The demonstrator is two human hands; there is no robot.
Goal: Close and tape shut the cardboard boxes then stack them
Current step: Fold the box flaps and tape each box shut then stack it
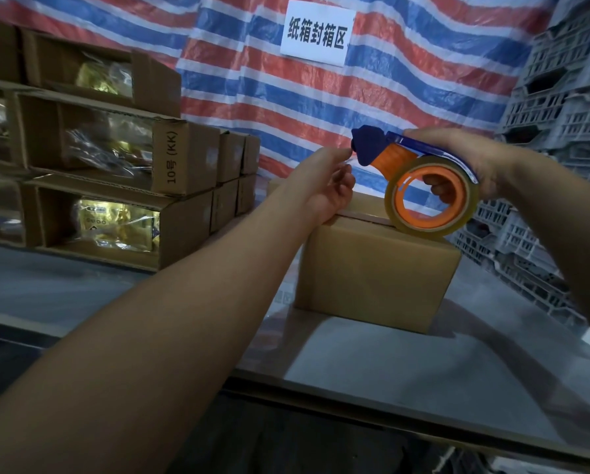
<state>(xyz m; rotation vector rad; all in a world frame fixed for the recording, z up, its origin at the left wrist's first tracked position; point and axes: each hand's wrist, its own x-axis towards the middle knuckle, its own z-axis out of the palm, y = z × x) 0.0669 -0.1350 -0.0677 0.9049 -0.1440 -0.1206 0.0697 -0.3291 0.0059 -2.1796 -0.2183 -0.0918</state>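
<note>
A closed brown cardboard box (375,275) stands on the table (423,371), its top flaps folded together. My right hand (471,162) grips a blue and orange tape dispenser (420,186) with a roll of clear tape, held just above the box's far top edge. My left hand (327,186) reaches to the dispenser's blue nose, fingertips touching it, while the heel of the hand hovers over the box top. Whether the fingers pinch the tape end is not visible.
Stacked open cardboard boxes (108,155) holding gold packets in plastic fill the left side. Smaller closed boxes (235,179) stand behind them. Grey plastic crates (560,114) are piled at the right. A striped tarp with a white sign (317,32) hangs behind.
</note>
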